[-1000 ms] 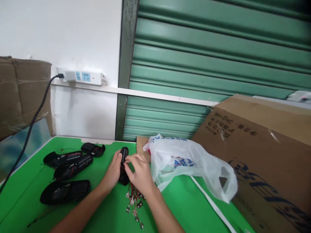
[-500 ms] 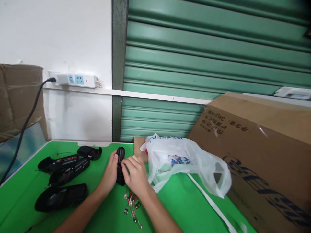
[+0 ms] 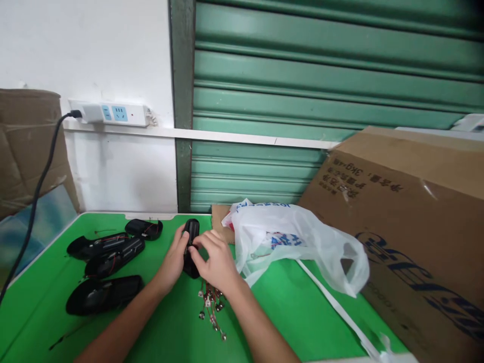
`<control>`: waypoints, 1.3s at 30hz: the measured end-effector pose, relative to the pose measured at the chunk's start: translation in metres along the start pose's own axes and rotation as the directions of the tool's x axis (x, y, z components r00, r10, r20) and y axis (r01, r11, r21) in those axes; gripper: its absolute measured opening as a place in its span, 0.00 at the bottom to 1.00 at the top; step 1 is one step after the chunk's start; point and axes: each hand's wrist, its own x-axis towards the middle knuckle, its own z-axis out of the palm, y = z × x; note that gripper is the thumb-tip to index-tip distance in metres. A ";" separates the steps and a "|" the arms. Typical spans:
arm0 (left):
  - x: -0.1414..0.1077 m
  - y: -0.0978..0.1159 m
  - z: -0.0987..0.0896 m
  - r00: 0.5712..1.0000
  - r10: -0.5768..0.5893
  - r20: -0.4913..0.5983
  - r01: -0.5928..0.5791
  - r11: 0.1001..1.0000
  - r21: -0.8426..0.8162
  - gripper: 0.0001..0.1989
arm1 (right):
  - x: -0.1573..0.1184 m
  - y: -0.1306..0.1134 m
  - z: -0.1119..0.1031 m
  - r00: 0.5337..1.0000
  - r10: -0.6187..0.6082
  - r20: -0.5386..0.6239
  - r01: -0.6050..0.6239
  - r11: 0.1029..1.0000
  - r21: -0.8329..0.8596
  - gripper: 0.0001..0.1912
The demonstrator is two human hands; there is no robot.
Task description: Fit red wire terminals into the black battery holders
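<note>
A long black plastic housing [image 3: 192, 228] stands lengthwise between my hands over the green table. My left hand [image 3: 177, 254] is closed around its left side, thumb along the edge. At its right side, my right hand [image 3: 215, 259] has thumb and index finger pinched at the middle of the housing; whatever is between those fingertips is too small to make out. Below my right wrist lies a bunch of small round parts on red wires [image 3: 212, 307]. Several similar black housings [image 3: 104, 295] with thin wires rest to the left.
A white plastic bag [image 3: 295, 232] lies on the green table [image 3: 287, 312] to the right, with a white strip [image 3: 336, 307] running from it. A large cardboard box [image 3: 408, 227] leans at the right. A power strip [image 3: 121, 114] with a black cable [image 3: 41, 186] is on the wall.
The camera view has shifted slightly, so the scene sits a little higher and the table things further right. Both hands stay on the black housing; the right fingers have moved only slightly.
</note>
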 end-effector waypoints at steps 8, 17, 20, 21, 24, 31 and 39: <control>-0.013 0.021 0.006 0.974 -0.119 0.193 0.187 0.903 -0.387 0.32 | -0.004 0.016 0.008 0.873 0.474 0.116 -0.445 0.676 0.587 0.27; -0.006 0.002 -0.009 0.945 -0.041 0.323 0.128 0.960 -0.251 0.36 | -0.008 0.018 0.010 0.880 0.444 0.168 -0.448 0.659 0.605 0.23; -0.007 0.001 -0.010 0.944 0.010 0.329 0.045 0.986 -0.160 0.33 | -0.008 0.019 0.009 0.884 0.438 0.163 -0.440 0.664 0.605 0.22; -0.007 0.001 -0.011 0.943 0.025 0.331 0.021 0.991 -0.134 0.33 | -0.007 0.019 0.010 0.885 0.435 0.163 -0.438 0.665 0.605 0.21; -0.007 0.000 -0.013 0.935 0.049 0.351 -0.018 0.996 -0.092 0.33 | -0.007 0.019 0.012 0.887 0.427 0.174 -0.440 0.669 0.599 0.21; -0.007 0.002 -0.016 0.927 0.060 0.369 -0.065 0.998 0.001 0.34 | -0.011 0.014 0.008 0.885 0.414 0.212 -0.464 0.754 0.466 0.33; -0.013 0.011 -0.013 0.951 0.102 0.291 -0.133 0.987 0.087 0.34 | -0.014 0.013 0.006 0.889 0.365 0.277 -0.456 0.768 0.450 0.38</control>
